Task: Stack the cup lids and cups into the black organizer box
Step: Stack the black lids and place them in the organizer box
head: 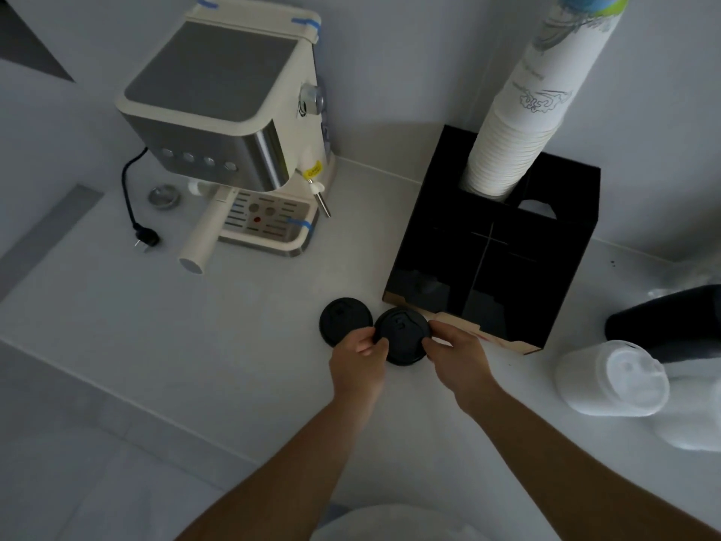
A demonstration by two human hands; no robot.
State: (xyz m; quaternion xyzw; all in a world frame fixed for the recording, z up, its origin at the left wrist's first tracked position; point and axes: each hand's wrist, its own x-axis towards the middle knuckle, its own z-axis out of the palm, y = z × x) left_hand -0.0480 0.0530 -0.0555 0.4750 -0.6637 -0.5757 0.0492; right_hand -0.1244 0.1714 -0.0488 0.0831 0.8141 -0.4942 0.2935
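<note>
Black cup lid (402, 334) being pinched at both edges by left hand (357, 370) and right hand (460, 357), just before black organizer box (495, 244). Second lid (340, 321) lying alongside on white counter (195, 345). Paper cups (519, 123) standing stacked in box's rear compartment.

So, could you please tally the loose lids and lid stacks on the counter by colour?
Black single lids: 2, the black lid held by both hands and the black lid left of it
White lid stacks: 1, the bagged white lid stack
Black lid stacks: 1, the bagged black lid stack
Total: 4
</note>
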